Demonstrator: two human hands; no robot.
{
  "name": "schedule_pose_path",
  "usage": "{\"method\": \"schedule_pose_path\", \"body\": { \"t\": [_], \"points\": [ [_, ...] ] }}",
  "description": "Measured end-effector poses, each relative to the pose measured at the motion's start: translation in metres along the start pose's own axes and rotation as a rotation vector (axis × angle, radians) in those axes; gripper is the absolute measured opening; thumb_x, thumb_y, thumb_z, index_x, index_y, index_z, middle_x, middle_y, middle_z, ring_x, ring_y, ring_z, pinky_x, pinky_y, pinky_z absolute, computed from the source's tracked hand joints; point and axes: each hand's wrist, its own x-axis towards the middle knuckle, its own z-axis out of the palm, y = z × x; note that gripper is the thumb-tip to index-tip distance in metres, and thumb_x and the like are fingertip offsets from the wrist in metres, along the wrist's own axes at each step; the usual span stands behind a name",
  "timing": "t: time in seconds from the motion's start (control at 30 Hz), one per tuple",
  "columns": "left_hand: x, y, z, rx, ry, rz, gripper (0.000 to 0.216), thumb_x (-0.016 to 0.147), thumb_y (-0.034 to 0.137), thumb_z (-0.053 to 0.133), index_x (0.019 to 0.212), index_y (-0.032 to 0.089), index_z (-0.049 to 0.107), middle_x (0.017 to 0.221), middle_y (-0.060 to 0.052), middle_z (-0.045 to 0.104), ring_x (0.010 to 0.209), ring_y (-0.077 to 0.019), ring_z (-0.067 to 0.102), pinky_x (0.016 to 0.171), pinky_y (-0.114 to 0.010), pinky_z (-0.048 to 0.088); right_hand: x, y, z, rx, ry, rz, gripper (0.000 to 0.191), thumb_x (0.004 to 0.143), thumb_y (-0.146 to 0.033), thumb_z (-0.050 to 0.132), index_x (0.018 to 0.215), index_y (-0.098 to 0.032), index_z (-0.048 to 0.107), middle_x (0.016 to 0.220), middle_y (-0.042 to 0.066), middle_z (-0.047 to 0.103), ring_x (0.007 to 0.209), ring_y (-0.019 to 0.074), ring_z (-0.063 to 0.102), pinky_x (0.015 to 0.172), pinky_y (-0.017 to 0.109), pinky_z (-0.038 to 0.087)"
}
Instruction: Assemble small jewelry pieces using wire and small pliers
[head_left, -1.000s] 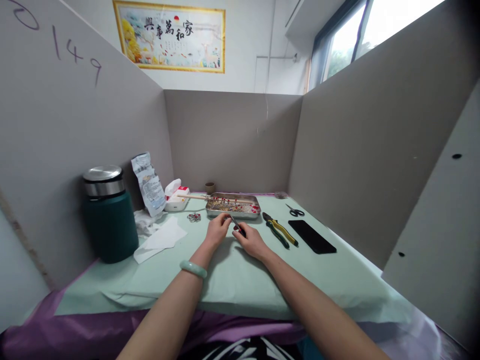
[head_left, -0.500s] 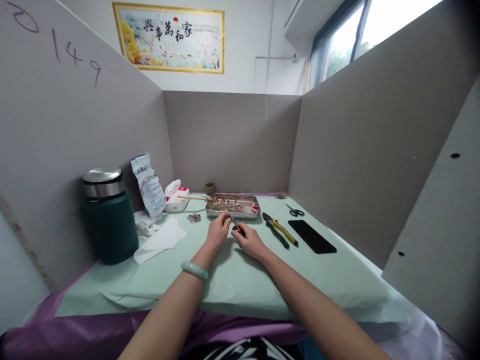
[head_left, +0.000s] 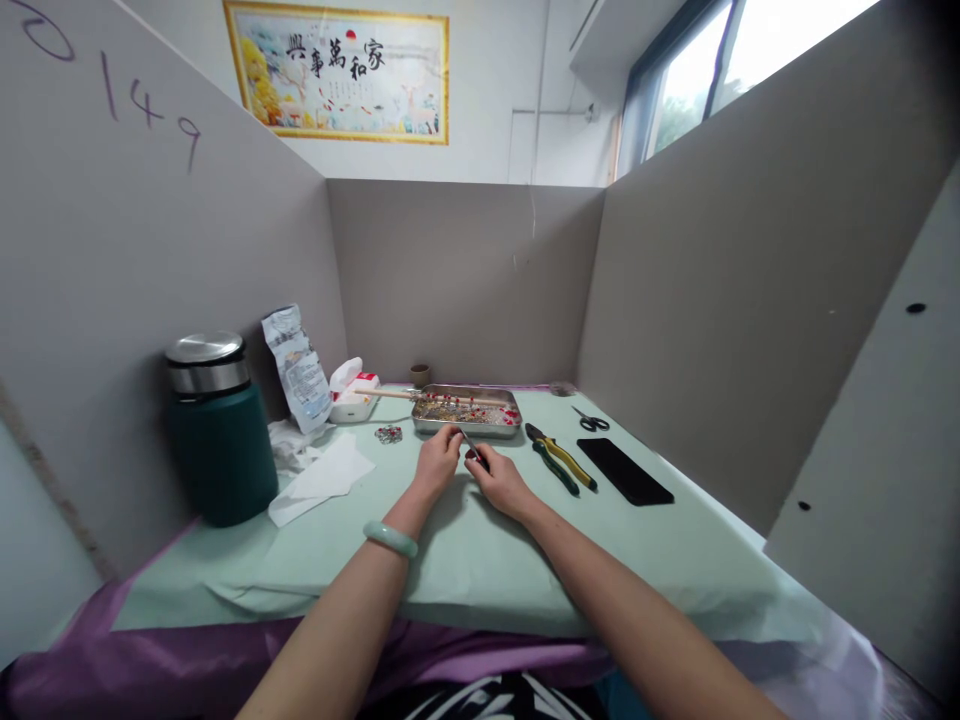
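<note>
My right hand is closed around small pliers with dark handles, red in part. Their slim metal tip points up and left to the fingertips of my left hand. The left fingers are pinched together at that tip, and whatever lies between them is too small to make out. Just beyond both hands is a shallow metal tray with red beads and small gold and silver pieces in it. A thin wooden stick rests across its left end. Left of the tray lies a small heap of red and silver pieces.
Larger pliers with green and yellow handles, a black phone and scissors lie at the right. A green flask, a pouch, white paper and a tissue pack are left. Grey partitions enclose the table.
Both hands stay at almost the same place, with the pliers tip still at the left fingertips. The view has shifted very slightly.
</note>
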Motion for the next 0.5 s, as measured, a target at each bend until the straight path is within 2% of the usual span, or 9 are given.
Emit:
{"method": "schedule_pose_path", "body": {
  "t": [0.27,0.5],
  "points": [
    [0.0008,-0.0025,-0.0013,0.105,0.021,0.036,0.022,0.085,0.028,0.043,0.093,0.019,0.062,0.076,-0.003,0.067,0.069,-0.0151,0.059,0.065,-0.024,0.039,-0.0011,0.0000,-0.0027,-0.073,0.010,-0.015,0.021,0.084,-0.034,0.047,0.091,-0.018,0.058,0.078,0.003,0.062,0.068,0.0148,0.053,0.062,0.024,0.035],
    [0.0016,-0.0054,-0.0012,0.149,0.027,0.042,0.022,0.085,0.027,0.044,0.096,0.021,0.062,0.084,-0.005,0.069,0.073,-0.0173,0.061,0.067,-0.026,0.040,-0.0005,0.0036,-0.0017,-0.130,0.006,-0.023,0.022,0.084,-0.034,0.048,0.095,-0.018,0.059,0.079,0.003,0.061,0.071,0.0157,0.053,0.065,0.025,0.037]
  ]
}}
